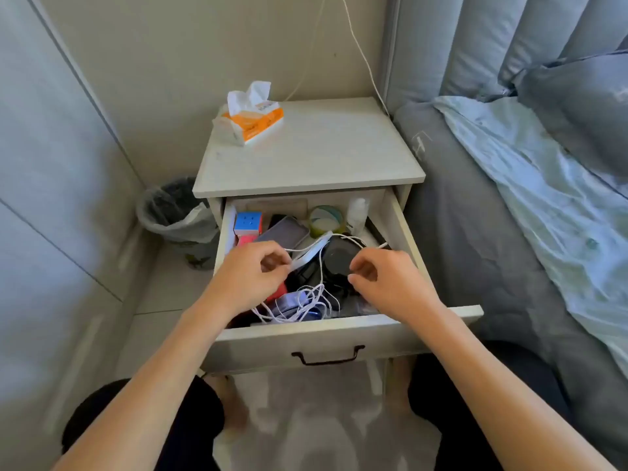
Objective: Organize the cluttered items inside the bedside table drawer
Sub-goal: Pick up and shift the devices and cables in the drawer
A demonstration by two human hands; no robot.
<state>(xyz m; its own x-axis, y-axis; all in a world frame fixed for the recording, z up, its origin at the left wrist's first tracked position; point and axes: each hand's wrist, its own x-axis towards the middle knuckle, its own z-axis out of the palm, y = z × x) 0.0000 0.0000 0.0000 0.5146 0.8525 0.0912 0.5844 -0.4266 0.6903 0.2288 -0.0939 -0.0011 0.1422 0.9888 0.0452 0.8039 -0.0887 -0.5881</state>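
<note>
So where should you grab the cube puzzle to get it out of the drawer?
Take the cube puzzle by its left and right faces, reaching in from above. It sits in the back left corner of the drawer, with its top bare. The phone lies close on its right, so fingers need to slip in carefully.

1. The left hand [253, 268] hides its own fingertips and the spot where it meets the white cable [307, 302]; whether it grips is unclear.
2. The right hand [380, 278] likewise curls over its fingertips, covering part of a black round thing [339, 260] just left of it.
3. Under the left hand a red thing [277, 292] shows only a corner.
4. Beyond the left hand, a phone [283, 231] overlaps dark items too hidden to name.
5. Both forearms run off the bottom edge.
</note>
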